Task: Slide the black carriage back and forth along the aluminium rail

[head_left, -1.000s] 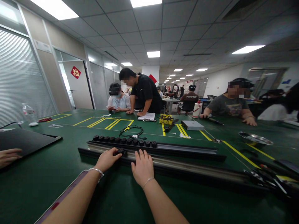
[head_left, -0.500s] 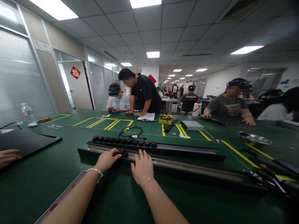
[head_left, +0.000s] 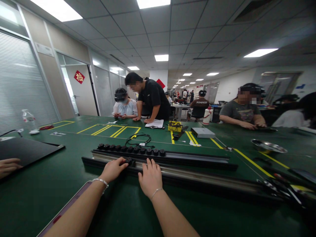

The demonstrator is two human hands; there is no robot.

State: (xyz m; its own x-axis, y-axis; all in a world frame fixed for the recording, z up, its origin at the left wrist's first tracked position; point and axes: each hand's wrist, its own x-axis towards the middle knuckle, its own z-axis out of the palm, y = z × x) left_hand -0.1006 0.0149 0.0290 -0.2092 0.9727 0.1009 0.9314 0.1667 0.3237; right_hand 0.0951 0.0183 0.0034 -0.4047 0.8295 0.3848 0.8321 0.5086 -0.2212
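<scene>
My left hand (head_left: 114, 169) pinches a small black round socket-like piece (head_left: 130, 161) between thumb and fingers, at the front black rail (head_left: 197, 179). That long rail has a metallic strip along its channel and lies across the table in front of me. My right hand (head_left: 151, 177) rests on the same rail, just right of the piece, with fingers stretched out and holding nothing. Behind it lies a shorter black rail (head_left: 197, 158), parallel to the first. A row of several similar black round pieces (head_left: 130, 149) sits along its left part.
A black cable (head_left: 138, 140) lies coiled behind the rails. Farther back are a yellow box (head_left: 175, 125), a grey box (head_left: 202, 132) and paper (head_left: 154, 123). A metal bowl (head_left: 269, 146) stands right. Another person's hand (head_left: 10, 166) rests by a black board (head_left: 29, 149) at left.
My hands, the piece and both rails look the same. At the far right, the seated person has brought both hands together over a dark object.
</scene>
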